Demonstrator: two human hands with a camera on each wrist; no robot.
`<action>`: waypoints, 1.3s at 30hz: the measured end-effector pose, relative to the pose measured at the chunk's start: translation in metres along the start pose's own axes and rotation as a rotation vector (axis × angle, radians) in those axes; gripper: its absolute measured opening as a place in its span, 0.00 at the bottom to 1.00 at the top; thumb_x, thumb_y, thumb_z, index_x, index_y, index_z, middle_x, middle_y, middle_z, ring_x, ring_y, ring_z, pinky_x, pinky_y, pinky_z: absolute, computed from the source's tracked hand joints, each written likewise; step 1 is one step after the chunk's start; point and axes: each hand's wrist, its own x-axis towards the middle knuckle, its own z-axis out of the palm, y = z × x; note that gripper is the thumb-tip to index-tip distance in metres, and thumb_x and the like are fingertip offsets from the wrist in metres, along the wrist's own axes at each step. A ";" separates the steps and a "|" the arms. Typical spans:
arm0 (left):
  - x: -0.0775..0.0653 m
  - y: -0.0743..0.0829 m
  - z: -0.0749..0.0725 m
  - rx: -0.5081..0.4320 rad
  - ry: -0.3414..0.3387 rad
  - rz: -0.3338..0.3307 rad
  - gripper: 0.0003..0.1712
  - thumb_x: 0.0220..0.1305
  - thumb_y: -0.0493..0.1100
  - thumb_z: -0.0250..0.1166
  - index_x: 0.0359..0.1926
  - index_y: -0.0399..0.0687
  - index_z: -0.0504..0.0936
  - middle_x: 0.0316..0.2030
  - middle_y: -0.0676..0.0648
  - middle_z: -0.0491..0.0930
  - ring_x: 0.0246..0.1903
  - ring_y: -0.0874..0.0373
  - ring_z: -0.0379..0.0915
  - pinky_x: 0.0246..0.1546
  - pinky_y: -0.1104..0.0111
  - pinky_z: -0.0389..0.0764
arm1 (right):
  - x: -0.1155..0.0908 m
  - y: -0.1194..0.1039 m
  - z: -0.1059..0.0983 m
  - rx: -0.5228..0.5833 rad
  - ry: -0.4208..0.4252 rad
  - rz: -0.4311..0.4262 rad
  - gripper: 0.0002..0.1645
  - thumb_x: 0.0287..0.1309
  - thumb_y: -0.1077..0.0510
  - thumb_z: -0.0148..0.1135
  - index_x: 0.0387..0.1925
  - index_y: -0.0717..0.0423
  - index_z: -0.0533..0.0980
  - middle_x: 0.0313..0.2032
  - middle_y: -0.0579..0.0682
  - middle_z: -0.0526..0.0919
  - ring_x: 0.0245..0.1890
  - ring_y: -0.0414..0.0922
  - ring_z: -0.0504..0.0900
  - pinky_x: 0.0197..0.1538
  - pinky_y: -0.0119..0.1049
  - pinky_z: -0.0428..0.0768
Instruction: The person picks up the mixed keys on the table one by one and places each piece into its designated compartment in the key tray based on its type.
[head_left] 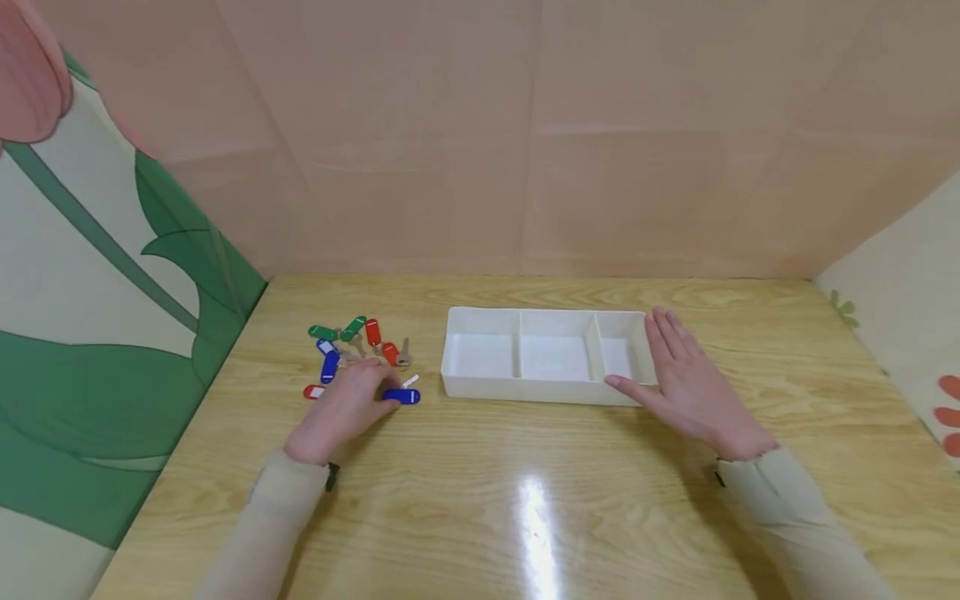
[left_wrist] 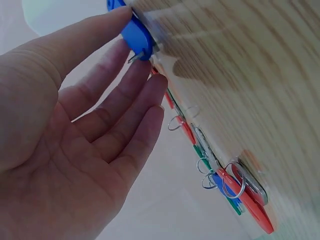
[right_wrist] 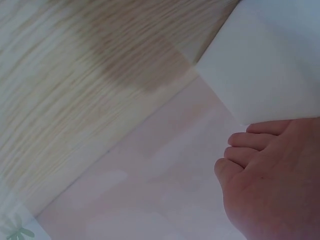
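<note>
My left hand [head_left: 341,410] is at the left of the table, pinching a blue key tag [head_left: 406,397] between thumb and fingertips. In the left wrist view the thumb lies on this blue tag [left_wrist: 137,39], and its key is mostly hidden. Around that hand lie green, red and blue key tags, among them a green tag [head_left: 352,328] and a red tag [head_left: 372,332], with metal keys and rings. My right hand [head_left: 693,392] lies with straight fingers along the right end of a white three-compartment tray [head_left: 525,389], its thumb at the front rim.
The wooden table [head_left: 480,500] meets a pinkish back wall [head_left: 525,167]. A panel with a painted green plant [head_left: 67,400] borders the left side, and a pale panel [head_left: 900,275] the right. No things show in the tray's compartments.
</note>
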 end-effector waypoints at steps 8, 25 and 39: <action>0.001 0.000 0.000 -0.018 0.006 -0.005 0.10 0.60 0.41 0.77 0.42 0.50 0.88 0.35 0.55 0.81 0.36 0.60 0.76 0.42 0.62 0.81 | 0.000 -0.001 0.000 0.007 -0.008 0.014 0.64 0.68 0.27 0.53 0.78 0.67 0.37 0.79 0.63 0.34 0.78 0.54 0.28 0.77 0.50 0.35; 0.001 -0.002 0.000 -0.037 0.121 0.068 0.05 0.62 0.42 0.75 0.40 0.50 0.90 0.38 0.53 0.85 0.39 0.58 0.81 0.44 0.62 0.83 | 0.001 0.001 0.002 0.003 0.011 -0.007 0.64 0.68 0.28 0.55 0.78 0.68 0.37 0.79 0.63 0.33 0.78 0.51 0.27 0.77 0.49 0.35; 0.002 0.000 -0.001 -0.117 0.233 0.157 0.03 0.65 0.38 0.73 0.40 0.47 0.88 0.39 0.50 0.87 0.38 0.57 0.83 0.39 0.64 0.85 | 0.002 0.001 0.002 -0.016 0.010 -0.017 0.64 0.68 0.28 0.55 0.78 0.70 0.38 0.78 0.66 0.36 0.78 0.52 0.27 0.77 0.48 0.35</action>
